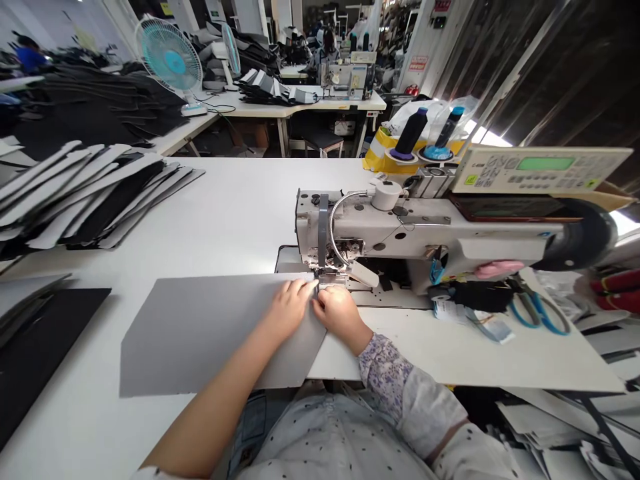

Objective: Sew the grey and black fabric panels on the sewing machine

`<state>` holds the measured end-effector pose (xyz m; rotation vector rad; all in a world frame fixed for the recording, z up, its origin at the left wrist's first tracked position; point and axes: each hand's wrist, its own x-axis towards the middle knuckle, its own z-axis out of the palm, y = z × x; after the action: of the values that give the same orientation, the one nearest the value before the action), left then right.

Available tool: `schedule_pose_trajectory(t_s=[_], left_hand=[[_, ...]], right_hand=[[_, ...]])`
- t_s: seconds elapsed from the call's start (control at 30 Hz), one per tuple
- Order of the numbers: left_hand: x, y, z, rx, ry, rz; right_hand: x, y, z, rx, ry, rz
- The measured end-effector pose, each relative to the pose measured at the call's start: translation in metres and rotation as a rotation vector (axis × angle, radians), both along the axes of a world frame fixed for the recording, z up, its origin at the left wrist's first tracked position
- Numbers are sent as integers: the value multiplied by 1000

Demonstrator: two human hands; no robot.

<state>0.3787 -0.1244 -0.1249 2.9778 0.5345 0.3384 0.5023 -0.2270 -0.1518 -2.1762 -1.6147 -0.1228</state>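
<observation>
A large grey fabric panel [200, 330] lies flat on the white table [240, 207], its right edge under the needle area of the sewing machine [400, 230]. My left hand [290, 303] rests on the panel's right end, fingers laid together and pointing at the presser foot. My right hand [337, 312] sits just beside it, fingers curled and pinching the panel's edge close to the needle. Both hands touch each other at the fingertips.
Stacks of grey and black panels [85, 193] lie at the left, and a black sheet [40, 347] at the near left. Blue-handled scissors [537, 312] and small clutter lie right of the machine. Thread cones [411, 133], a control panel [540, 170] and a fan [170, 60] stand behind.
</observation>
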Motion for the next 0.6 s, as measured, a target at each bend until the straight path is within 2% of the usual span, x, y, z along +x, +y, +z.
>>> schedule_pose_trajectory(t_s=[0.1, 0.2, 0.6], left_hand=[[16, 14, -10, -24, -58, -43], [19, 21, -16, -67, -64, -38], [22, 26, -14, -102, -66, -41]], right_hand=[[0, 2, -3, 33, -37, 23], [1, 6, -4, 47, -55, 31], [8, 14, -9, 77, -39, 14]])
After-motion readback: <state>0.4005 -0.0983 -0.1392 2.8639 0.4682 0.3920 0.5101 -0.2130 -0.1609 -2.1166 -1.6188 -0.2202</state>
